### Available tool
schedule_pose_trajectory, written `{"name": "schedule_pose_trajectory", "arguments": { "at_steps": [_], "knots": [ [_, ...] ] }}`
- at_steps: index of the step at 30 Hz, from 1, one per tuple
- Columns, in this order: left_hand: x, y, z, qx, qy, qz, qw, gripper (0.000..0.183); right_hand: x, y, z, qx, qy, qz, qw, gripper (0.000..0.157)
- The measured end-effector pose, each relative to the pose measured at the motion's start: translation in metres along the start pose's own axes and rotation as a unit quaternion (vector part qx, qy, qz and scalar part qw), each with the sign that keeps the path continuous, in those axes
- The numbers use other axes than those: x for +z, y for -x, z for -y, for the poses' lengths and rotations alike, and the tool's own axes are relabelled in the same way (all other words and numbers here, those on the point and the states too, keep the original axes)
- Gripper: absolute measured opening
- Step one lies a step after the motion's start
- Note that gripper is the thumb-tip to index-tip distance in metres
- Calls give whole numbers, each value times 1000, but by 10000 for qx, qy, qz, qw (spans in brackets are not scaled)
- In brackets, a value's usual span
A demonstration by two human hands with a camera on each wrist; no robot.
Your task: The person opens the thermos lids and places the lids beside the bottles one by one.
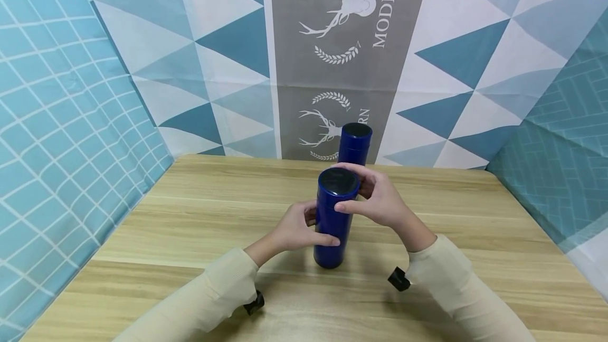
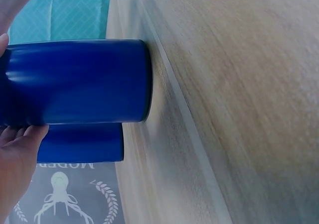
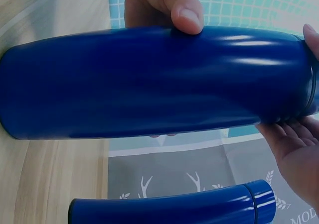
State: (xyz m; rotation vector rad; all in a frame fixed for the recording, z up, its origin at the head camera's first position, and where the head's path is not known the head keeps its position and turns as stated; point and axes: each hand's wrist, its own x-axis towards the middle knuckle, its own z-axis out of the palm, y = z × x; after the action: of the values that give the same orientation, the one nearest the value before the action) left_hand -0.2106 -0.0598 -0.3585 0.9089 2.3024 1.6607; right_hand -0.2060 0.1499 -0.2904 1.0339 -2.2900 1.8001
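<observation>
A dark blue thermos flask with a black-topped lid stands upright in front of me, between both hands. Low on its body, my left hand grips it, thumb across the front and fingers behind. My right hand holds it near the top, its thumb just below the lid seam and its fingers round the far side. In the right wrist view the flask fills the middle, with the left thumb on its side. Behind it stands a second blue flask, touched by neither hand; its lower part is hidden in the head view.
The wooden table carries both flasks. A patterned cloth backdrop with triangles and stag heads hangs behind it, and a blue tiled sheet runs along the left. Small black devices sit under both cuffs.
</observation>
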Motion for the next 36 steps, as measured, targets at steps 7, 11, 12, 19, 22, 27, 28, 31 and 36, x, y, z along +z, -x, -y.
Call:
{"name": "schedule_pose_trajectory", "arguments": {
  "at_steps": [7,11,12,19,22,27,28,31,36],
  "knots": [
    [-1,0,0,11,-16,19,10000,61,-3,-4,-6,-214,-57,178,9996,65],
    [-3,1,0,32,-20,50,10000,61,-6,-7,-8,-368,-100,317,9988,66],
    [-3,0,0,44,-33,63,10000,61,-6,-8,-9,-399,-124,360,9985,66],
    [-4,-1,-1,-19,-55,125,9999,59,-11,-11,-14,-599,-305,638,9957,69],
    [-4,-1,-2,-67,-79,125,9999,59,-13,-13,-16,-733,-349,763,9938,70],
    [-3,-1,-2,-118,-53,133,9998,59,-16,-16,-20,-839,-476,945,9908,71],
    [-3,-1,-2,-121,-49,140,9998,59,-17,-16,-20,-844,-509,985,9902,71],
    [-3,-1,-2,-124,-61,150,9998,59,-20,-17,-22,-836,-605,1120,9883,71],
    [-3,-2,-2,-114,-90,157,9998,59,-24,-21,-24,-898,-696,1386,9838,71]
  ]
}}
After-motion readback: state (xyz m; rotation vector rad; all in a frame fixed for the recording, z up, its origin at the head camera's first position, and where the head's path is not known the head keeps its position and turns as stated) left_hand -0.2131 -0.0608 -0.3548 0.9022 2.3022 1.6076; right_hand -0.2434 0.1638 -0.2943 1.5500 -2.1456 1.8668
